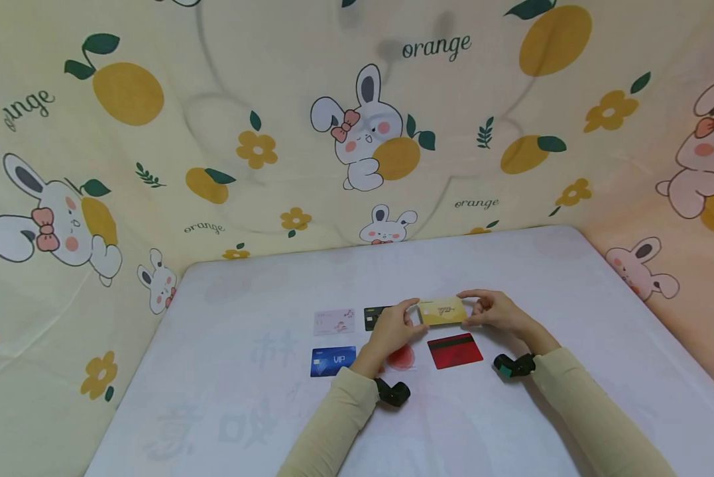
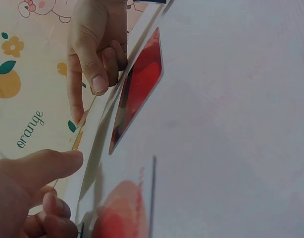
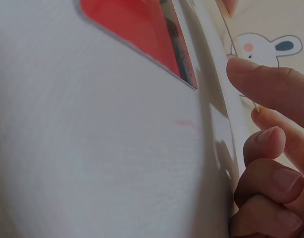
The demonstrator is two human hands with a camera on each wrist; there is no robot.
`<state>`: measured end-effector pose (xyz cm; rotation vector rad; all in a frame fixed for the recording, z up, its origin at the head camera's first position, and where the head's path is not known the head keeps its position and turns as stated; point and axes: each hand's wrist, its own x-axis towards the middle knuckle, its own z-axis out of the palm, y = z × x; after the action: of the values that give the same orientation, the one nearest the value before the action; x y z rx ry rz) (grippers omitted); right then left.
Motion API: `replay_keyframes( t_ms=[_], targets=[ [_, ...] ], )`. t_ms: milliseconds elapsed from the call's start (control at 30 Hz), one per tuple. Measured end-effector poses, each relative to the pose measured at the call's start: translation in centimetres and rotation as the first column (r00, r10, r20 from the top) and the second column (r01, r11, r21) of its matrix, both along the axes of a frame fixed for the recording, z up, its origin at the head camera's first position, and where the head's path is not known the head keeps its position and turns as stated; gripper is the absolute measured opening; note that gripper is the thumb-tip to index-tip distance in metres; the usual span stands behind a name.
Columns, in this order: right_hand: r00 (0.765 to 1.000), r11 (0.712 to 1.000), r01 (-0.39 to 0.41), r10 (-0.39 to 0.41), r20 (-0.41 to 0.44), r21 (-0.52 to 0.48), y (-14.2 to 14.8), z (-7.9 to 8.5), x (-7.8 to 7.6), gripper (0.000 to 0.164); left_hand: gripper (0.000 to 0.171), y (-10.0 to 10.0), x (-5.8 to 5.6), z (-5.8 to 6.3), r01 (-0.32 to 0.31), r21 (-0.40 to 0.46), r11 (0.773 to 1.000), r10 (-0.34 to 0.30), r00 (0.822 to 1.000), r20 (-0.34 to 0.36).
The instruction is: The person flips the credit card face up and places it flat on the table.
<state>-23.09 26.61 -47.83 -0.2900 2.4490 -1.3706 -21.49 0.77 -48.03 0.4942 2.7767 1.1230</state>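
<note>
Between my two hands a gold card (image 1: 442,310) is held by its opposite ends. My left hand (image 1: 394,328) pinches its left end with thumb and forefinger, while my right hand (image 1: 501,313) pinches the right end the same way. The wrist views show this card almost edge-on, raised off the white table. A red card (image 1: 455,356) with a dark stripe lies just in front of it. Below my left hand is a pale card with red circles (image 1: 401,358), partly covered by the wrist. A black card (image 1: 371,318) shows behind that hand, its right part hidden.
Left of the black card lies a pale pink card (image 1: 334,322), with a blue VIP card (image 1: 325,362) in front of it. The white table (image 1: 213,371) meets a cloth backdrop (image 1: 309,79) printed with rabbits and oranges at its back and sides.
</note>
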Motion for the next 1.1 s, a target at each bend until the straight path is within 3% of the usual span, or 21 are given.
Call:
replay_keyframes(
  t_ms=[567,967,1100],
  targets=[
    [1.0,1.0,0.007,-0.007,0.004,0.0,-0.05,-0.25,-0.14,0.066,0.058,0.46,-0.07,0.18,-0.025,-0.114,0.993,0.026,1.0,0.006],
    [0.999,0.996,0.044,-0.046,0.017,0.077,-0.57,-0.15,-0.21,0.065,0.057,0.75,0.03,0.42,-0.062,-0.224,0.973,0.057,0.998,-0.027],
    [0.998,0.994,0.05,-0.052,0.021,0.092,-0.67,-0.12,-0.23,0.064,0.057,0.79,-0.19,0.41,-0.049,-0.232,0.971,0.048,0.999,-0.01]
  ],
)
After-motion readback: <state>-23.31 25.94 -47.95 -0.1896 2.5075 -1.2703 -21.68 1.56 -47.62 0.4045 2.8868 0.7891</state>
